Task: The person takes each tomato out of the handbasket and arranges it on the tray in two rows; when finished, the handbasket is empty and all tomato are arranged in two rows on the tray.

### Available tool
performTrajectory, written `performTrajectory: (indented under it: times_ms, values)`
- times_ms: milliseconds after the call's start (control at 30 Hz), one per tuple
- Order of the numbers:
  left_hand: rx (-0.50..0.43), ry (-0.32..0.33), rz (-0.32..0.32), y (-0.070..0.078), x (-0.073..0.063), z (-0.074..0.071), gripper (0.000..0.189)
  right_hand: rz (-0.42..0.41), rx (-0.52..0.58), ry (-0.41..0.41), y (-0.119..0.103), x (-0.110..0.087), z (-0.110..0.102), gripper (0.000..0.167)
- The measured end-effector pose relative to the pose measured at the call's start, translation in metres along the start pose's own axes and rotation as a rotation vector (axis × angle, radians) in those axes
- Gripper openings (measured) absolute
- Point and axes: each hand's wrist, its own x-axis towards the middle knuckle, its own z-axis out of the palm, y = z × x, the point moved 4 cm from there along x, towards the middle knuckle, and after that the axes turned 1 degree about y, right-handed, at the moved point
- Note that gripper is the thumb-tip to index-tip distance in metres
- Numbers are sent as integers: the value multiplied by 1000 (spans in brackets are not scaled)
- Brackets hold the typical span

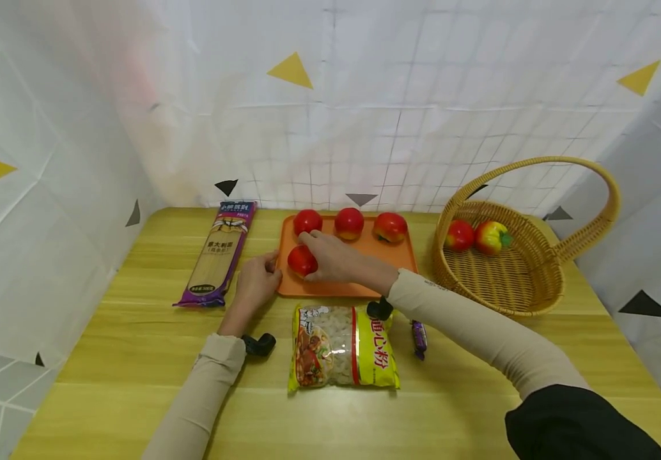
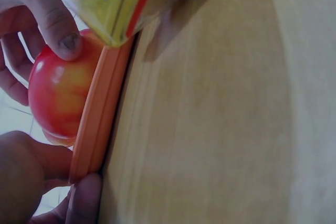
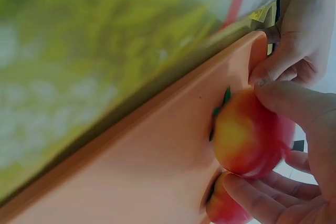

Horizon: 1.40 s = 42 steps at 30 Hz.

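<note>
My right hand [image 1: 330,257] grips a glossy pepper [image 1: 301,260] in the orange tray [image 1: 325,290], whose edge my left hand [image 1: 257,281] pinches. Probably light, stiff and slippery, the pepper is best held round its middle.

place: makeshift booth | signs: patterned sheeting [image 1: 365,83] — around wood-grain table [image 1: 434,409]
</note>
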Motion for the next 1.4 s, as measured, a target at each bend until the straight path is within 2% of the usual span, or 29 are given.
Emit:
performTrajectory:
  times_ms: [133,467,633,800,933,1100,1400]
  values:
    - [1,-3,-3,1,-1,0,48,7,15,-5,1,-3,-3,83]
    - [-9,-10,-19,2,-1,-1,49,-6,22,40,-5,-18,-22,79]
    - [-2,-21,-10,3,-1,0,49,-7,34,56,-7,-35,-33,80]
    - [-6,-15,-28,3,-1,0,49,-28,7,85,-8,-53,-43,78]
    - [-4,-9,-42,2,-1,-1,49,-66,6,126,-9,-68,-49,72]
    - [-2,-7,-28,4,-1,0,49,-91,19,198,-6,-89,-56,64]
    - [-7,-8,-18,2,-2,1,48,-4,12,235,11,-123,-68,62]
